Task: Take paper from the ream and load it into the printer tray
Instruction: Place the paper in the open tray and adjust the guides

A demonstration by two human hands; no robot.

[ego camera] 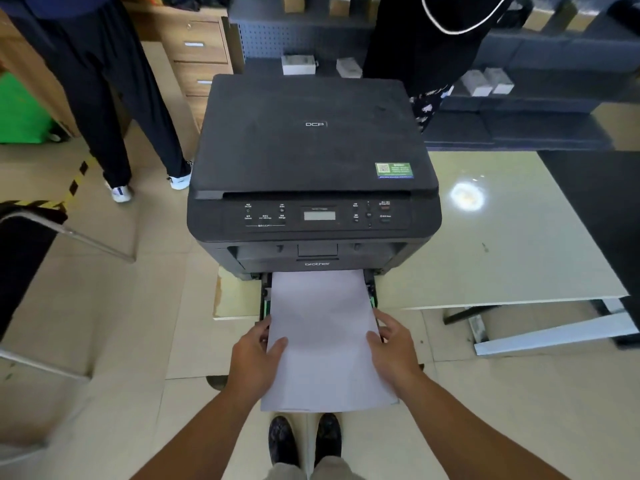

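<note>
One printer (pixel 313 161) stands on one table (pixel 502 244). One paper stack (pixel 323 341) lies in its one tray (pixel 265 299), in front of the printer. Two hands hold the stack: left hand (pixel 254 355), right hand (pixel 394 344). Two shoes (pixel 284 441) show below the stack. Behind the printer stand two other people (pixel 104 81). Left of the printer there is one drawer cabinet (pixel 201 60) with three handles visible. One green sticker (pixel 394 170) sits on the printer lid.
</note>
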